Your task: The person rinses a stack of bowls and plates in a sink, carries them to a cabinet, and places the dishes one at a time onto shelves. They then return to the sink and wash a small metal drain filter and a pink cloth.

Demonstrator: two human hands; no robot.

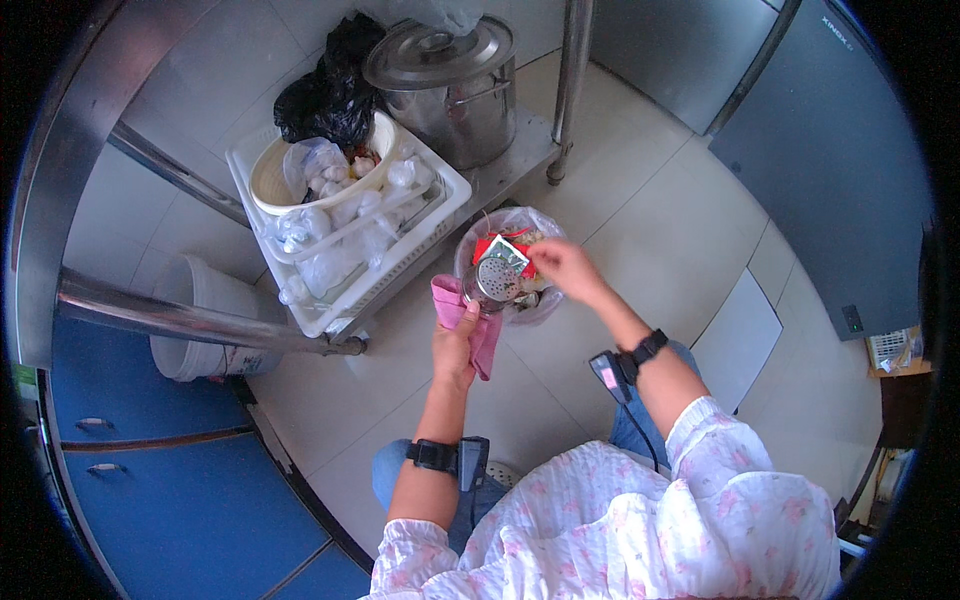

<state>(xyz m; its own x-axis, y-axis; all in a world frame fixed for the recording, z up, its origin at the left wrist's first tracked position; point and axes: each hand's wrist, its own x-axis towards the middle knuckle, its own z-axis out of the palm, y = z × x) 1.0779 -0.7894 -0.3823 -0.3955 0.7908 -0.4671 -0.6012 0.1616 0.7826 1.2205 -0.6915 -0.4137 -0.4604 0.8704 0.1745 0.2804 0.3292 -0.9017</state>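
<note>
My left hand [454, 346] grips a pink cloth [486, 346] together with a metal shaker [496, 280] that has a perforated round top, tilted over a lined waste bin [556, 307]. Just right of the shaker, my right hand [564, 266] hangs over the bin with its fingers bent close together; whether anything is between them cannot be told. Inside the bin lie a green and white packet [504, 251], red wrappers and food scraps.
A steel rack shelf [529, 142] holds a lidded steel pot [461, 112], a black plastic bag [330, 94] and a white plastic basket [360, 311] with bags and garlic. White buckets [202, 300] stand left, blue cabinets [187, 510] lower left. A grey appliance door [817, 150] is at right.
</note>
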